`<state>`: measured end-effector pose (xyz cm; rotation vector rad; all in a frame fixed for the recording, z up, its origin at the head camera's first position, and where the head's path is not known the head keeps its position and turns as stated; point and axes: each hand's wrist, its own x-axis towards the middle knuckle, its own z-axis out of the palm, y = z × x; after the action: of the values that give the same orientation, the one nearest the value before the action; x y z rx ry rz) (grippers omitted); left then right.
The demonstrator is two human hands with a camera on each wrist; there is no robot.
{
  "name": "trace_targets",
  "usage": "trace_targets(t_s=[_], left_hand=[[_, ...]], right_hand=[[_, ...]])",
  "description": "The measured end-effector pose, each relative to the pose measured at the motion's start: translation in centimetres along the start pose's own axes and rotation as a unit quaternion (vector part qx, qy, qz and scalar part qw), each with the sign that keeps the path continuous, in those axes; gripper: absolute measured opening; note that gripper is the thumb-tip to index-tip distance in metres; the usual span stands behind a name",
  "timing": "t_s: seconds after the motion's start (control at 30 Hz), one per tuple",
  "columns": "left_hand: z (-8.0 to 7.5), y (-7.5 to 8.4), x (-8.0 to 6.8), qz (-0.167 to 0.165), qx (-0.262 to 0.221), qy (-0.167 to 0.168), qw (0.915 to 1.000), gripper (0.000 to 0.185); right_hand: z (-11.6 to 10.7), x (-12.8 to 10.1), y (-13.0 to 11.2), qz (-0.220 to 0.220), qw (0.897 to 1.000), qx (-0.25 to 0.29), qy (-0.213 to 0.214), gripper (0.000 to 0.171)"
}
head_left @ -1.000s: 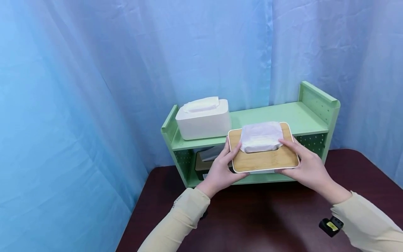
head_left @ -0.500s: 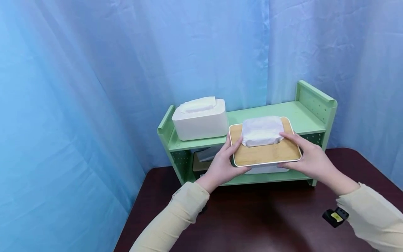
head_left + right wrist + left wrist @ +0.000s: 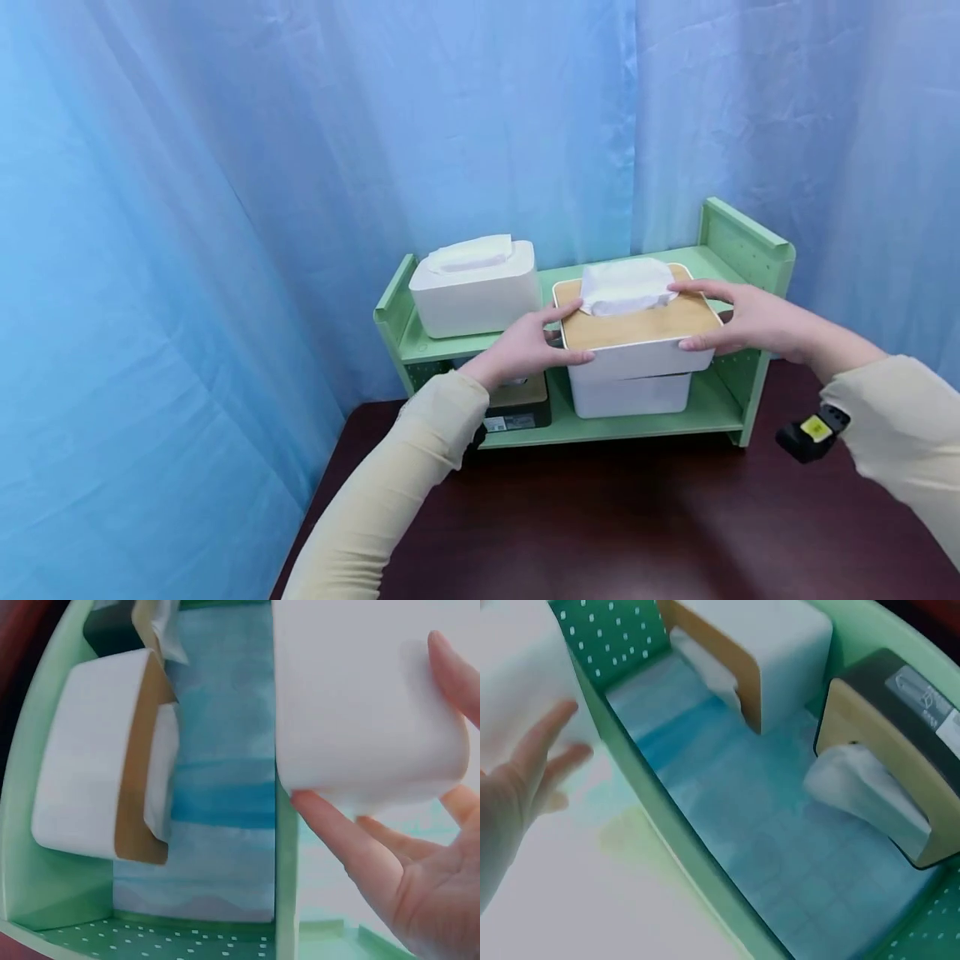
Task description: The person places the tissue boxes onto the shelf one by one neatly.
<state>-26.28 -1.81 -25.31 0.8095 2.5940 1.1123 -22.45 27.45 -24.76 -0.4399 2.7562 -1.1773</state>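
Observation:
Both hands hold a white tissue box [image 3: 637,360] with a bamboo lid [image 3: 637,323] and a tissue [image 3: 626,285] sticking out, level with the top shelf of a green rack [image 3: 742,246]. My left hand [image 3: 562,335] grips its left end, thumb on the lid, fingers along the side. At the other end my right hand [image 3: 701,317] grips with fingers over the lid and thumb at the lower edge. The right wrist view shows the box [image 3: 360,697] resting on my right fingers [image 3: 352,840]. In the left wrist view my left hand [image 3: 532,765] touches the box [image 3: 517,682].
A plain white tissue box [image 3: 476,287] sits on the top shelf's left half. On the lower shelf lie a white box [image 3: 630,396] and a dark box [image 3: 517,407], both seen with bamboo lids [image 3: 877,750]. The rack stands on a dark brown table [image 3: 637,517] before a blue curtain.
Both hands have lifted the bamboo-lidded box up and away from me, from in front of the lower shelf to the level of the top shelf.

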Motion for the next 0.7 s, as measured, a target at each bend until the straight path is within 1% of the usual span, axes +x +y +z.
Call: trace_targets(t_s=[0.13,0.27,0.4,0.57,0.63,0.7], left_hand=[[-0.9,0.1,1.4,-0.030,-0.038,-0.003,0.9988,0.074],[-1.4,0.3,2.5,-0.046,-0.048,-0.014,0.9977,0.071],[-1.6,0.6,3.2,-0.052,-0.053,-0.025,0.9969,0.070],[-1.6,0.7,3.8,-0.056,-0.098,-0.016,0.9935,0.067],[-1.5,0.7,4.0,-0.057,-0.115,-0.006,0.9918,0.065],[-1.4,0.5,4.1,-0.054,-0.119,0.006,0.9914,0.063]], right_hand=[[-1.4,1.3,0.0,0.020,0.996,0.061,-0.054,0.086],[-2.6,2.4,0.1,0.036,0.990,0.095,-0.097,0.086],[-3.3,3.3,0.2,0.050,0.984,0.116,-0.129,0.087],[-3.8,3.9,-0.2,0.070,0.979,0.127,-0.142,0.087],[-3.9,4.1,-0.4,0.079,0.979,0.125,-0.141,0.088],[-4.0,4.3,-0.6,0.085,0.979,0.120,-0.139,0.088]])
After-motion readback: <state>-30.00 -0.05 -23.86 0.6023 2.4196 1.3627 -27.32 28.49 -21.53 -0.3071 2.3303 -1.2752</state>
